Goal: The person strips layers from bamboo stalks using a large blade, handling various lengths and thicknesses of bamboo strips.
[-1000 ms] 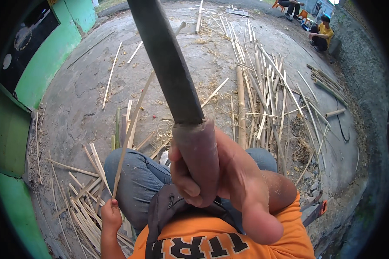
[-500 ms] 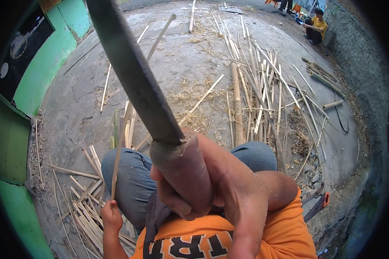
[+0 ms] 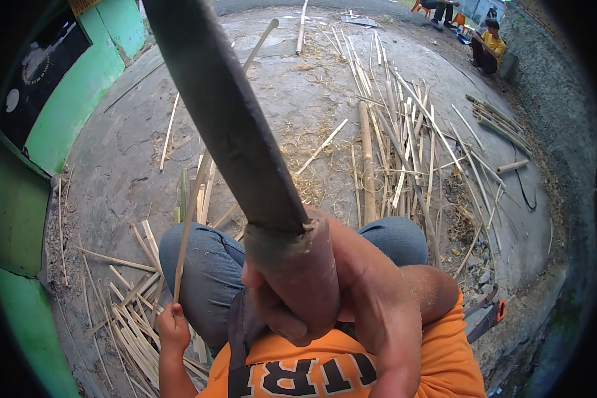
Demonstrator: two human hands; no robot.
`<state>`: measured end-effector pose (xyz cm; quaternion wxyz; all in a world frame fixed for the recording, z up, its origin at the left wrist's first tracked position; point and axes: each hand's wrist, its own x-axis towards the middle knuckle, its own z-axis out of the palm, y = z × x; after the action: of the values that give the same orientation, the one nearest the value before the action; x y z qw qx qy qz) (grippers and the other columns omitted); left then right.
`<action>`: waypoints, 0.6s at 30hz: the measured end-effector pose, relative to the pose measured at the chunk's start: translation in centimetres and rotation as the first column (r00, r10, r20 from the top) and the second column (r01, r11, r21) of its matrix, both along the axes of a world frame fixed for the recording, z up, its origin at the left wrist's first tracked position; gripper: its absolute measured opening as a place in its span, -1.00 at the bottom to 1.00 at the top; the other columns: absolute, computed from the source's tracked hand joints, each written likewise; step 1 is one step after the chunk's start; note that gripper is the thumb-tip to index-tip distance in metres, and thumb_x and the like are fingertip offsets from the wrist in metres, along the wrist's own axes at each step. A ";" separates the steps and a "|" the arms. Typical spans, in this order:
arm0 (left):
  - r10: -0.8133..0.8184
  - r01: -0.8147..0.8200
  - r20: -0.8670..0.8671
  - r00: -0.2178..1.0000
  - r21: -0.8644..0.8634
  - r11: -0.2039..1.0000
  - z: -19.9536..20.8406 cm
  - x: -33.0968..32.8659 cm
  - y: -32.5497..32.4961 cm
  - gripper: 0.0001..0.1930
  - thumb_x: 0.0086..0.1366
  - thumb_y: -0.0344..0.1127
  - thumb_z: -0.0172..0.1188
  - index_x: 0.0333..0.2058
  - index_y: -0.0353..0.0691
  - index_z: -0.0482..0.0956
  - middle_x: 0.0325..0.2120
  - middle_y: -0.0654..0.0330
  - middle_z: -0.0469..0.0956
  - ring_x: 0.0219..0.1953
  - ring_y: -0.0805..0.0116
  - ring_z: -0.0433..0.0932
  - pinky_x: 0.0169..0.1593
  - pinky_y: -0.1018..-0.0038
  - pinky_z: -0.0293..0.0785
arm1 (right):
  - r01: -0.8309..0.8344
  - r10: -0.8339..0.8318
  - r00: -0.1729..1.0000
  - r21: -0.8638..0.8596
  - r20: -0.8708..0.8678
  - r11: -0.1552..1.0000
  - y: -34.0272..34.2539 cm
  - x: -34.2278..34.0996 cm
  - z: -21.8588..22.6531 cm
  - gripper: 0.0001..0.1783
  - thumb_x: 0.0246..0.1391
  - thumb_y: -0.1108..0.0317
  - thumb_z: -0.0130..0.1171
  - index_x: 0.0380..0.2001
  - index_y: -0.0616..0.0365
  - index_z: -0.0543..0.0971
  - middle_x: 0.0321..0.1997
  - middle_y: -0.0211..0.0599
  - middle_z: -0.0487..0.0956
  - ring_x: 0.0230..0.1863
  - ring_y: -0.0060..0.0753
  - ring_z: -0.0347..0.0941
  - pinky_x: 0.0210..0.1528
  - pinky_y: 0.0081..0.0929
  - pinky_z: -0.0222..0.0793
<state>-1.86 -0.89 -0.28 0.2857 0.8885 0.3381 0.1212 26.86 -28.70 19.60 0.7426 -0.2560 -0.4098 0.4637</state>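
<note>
Close in front of me, a large knife [image 3: 229,113] with a dark, broad blade points up and to the left. My right hand [image 3: 368,285] is closed around its thick, rounded handle. At lower left, my left hand [image 3: 174,328] grips the near end of a long bamboo strip [image 3: 187,252], thumb upward. That strip slants up past my left knee and passes behind the blade; its far end shows beyond the blade, near the top. A gap separates the blade and strip in the picture, except where they overlap; whether they touch is hidden.
Split bamboo strips [image 3: 132,331] lie heaped beside my left leg. A longer pile of bamboo [image 3: 408,139] covers the ground ahead to the right, among curly shavings [image 3: 302,186]. A saw [image 3: 489,322] rests at my right. A person in yellow [image 3: 489,46] sits far right by the wall.
The knife and my right hand have shifted slightly right and down in the picture. My left hand keeps its grip on the strip, nearly in place.
</note>
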 end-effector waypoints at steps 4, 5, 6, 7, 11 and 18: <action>0.007 -0.007 -0.013 1.000 -0.023 1.000 0.0 -0.2 0.0 -0.20 0.54 0.39 -0.20 -0.45 -0.39 0.41 -0.65 -0.10 0.38 -0.56 -0.18 0.43 -0.41 0.10 0.30 | 0.037 -0.035 0.999 0.050 -0.035 0.998 0.1 -0.8 -1.6 0.46 -0.70 -0.13 0.85 0.25 0.37 0.23 -0.14 -0.26 0.44 -0.32 -0.59 0.38 -0.23 -0.63 0.31; 0.007 -0.007 -0.003 1.000 -0.017 1.000 0.0 -0.1 0.0 -0.20 0.54 0.39 -0.20 -0.45 -0.39 0.41 -0.65 -0.11 0.38 -0.56 -0.18 0.43 -0.41 0.10 0.30 | 0.037 -0.035 0.999 0.049 -0.035 0.998 0.1 -0.9 -1.7 0.46 -0.70 -0.13 0.85 0.25 0.37 0.23 -0.14 -0.26 0.44 -0.32 -0.59 0.38 -0.23 -0.63 0.31; 0.009 -0.009 -0.003 1.000 -0.017 1.000 0.0 -0.1 -0.1 -0.20 0.54 0.39 -0.20 -0.45 -0.39 0.41 -0.65 -0.11 0.38 -0.56 -0.18 0.43 -0.41 0.10 0.30 | 0.023 -0.021 0.999 0.054 -0.045 0.998 0.0 -0.9 -1.8 0.49 -0.71 -0.14 0.85 0.26 0.37 0.22 -0.14 -0.27 0.43 -0.31 -0.59 0.38 -0.24 -0.64 0.30; 0.005 -0.005 0.001 1.000 -0.006 1.000 0.0 0.0 -0.1 -0.20 0.54 0.39 -0.20 -0.45 -0.39 0.40 -0.65 -0.11 0.38 -0.56 -0.18 0.43 -0.41 0.10 0.30 | 0.009 -0.005 0.999 0.060 -0.054 0.998 0.0 -0.9 -1.8 0.51 -0.72 -0.16 0.85 0.27 0.37 0.21 -0.14 -0.28 0.43 -0.31 -0.59 0.38 -0.24 -0.64 0.30; 0.003 -0.003 -0.006 1.000 0.012 1.000 0.0 -0.5 0.0 -0.20 0.54 0.38 -0.20 -0.46 -0.38 0.40 -0.66 -0.10 0.37 -0.56 -0.17 0.42 -0.42 0.10 0.30 | -0.052 0.056 0.994 0.049 -0.090 0.997 0.8 -1.1 -2.1 0.52 -0.71 -0.14 0.87 0.28 0.36 0.20 -0.16 -0.31 0.41 -0.31 -0.59 0.37 -0.25 -0.64 0.29; -0.017 0.017 0.019 1.000 0.017 1.000 0.0 0.0 -0.1 -0.19 0.53 0.40 -0.21 -0.47 -0.39 0.40 -0.66 -0.11 0.36 -0.58 -0.16 0.41 -0.42 0.10 0.29 | -0.115 0.181 0.980 0.504 -0.083 0.856 3.0 -0.6 -4.0 0.34 -0.59 0.10 0.89 0.25 0.23 0.24 -0.20 -0.42 0.35 -0.34 -0.72 0.32 -0.34 -0.70 0.38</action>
<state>-1.91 -1.00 -0.31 0.2824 0.8925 0.3269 0.1300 26.24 -25.69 15.57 0.7701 0.0059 -0.4853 0.4140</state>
